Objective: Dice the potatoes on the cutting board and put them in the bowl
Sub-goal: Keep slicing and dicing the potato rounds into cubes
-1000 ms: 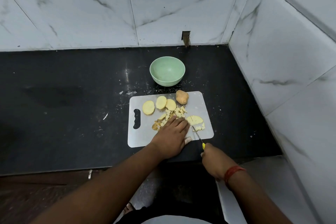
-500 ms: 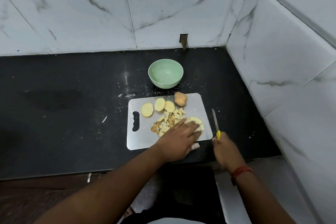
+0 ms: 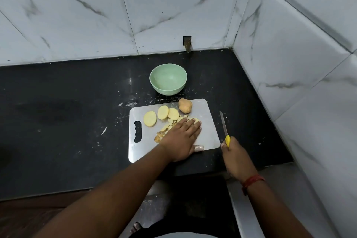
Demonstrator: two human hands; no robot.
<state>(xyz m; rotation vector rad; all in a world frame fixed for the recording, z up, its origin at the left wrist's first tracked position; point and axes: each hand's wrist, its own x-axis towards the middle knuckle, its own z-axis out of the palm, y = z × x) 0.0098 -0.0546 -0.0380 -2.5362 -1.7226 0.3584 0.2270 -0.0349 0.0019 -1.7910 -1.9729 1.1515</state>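
A steel cutting board (image 3: 208, 137) lies on the black counter. On it are three round potato slices (image 3: 163, 113), an unpeeled potato end (image 3: 185, 105) at the far corner, and a heap of diced potato (image 3: 167, 128). My left hand (image 3: 180, 138) lies flat, fingers straight, over the diced pieces and a slice. My right hand (image 3: 234, 153) grips a yellow-handled knife (image 3: 224, 125), its blade lying over the counter just right of the board. The empty green bowl (image 3: 168, 79) stands behind the board.
Marble-tiled walls close the counter at the back and on the right (image 3: 289, 63). The black counter (image 3: 58, 112) stretches wide to the left, with small scraps and crumbs around the board. The counter's front edge is just below my hands.
My right hand drew the knife off the board to its right side. My left hand slid forward over the diced pieces and the cut slice.
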